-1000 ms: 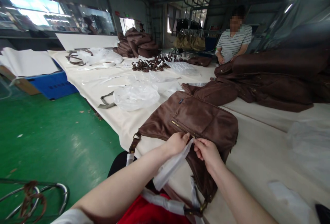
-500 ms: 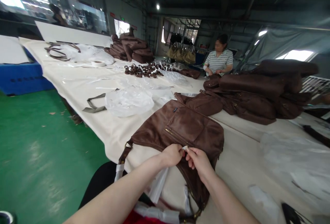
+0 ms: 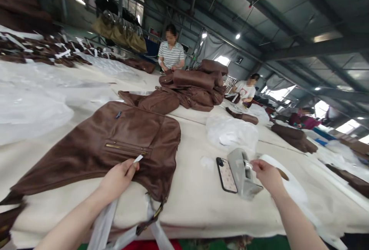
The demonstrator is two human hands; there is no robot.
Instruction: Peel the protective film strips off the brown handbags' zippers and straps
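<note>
A brown bag [image 3: 129, 127] lies flat in front of me, with a brass zipper [image 3: 121, 148] across its face. My left hand [image 3: 118, 181] pinches a small white paper strip [image 3: 138, 158] beside the zipper's pull. To the right, my right hand [image 3: 266, 173] is closed at the front of a grey tape dispenser [image 3: 238, 165], its fingertips at the tape roll. The tape's end between those fingers is too blurred to make out clearly. Part of the bag's strap [image 3: 150, 219], wrapped in white, hangs over the near table edge.
A phone [image 3: 226, 175] lies against the dispenser's left side, and a large white roll [image 3: 288, 177] is behind my right hand. More brown bags [image 3: 196, 88] are piled ahead. Clear plastic [image 3: 232, 133] lies mid-table. A co-worker in a striped shirt [image 3: 171, 52] stands across the table.
My view has turned right. My right hand has left the zipper pull and moved right to the tape dispenser, while my left hand stays at the zipper with the paper strip.
</note>
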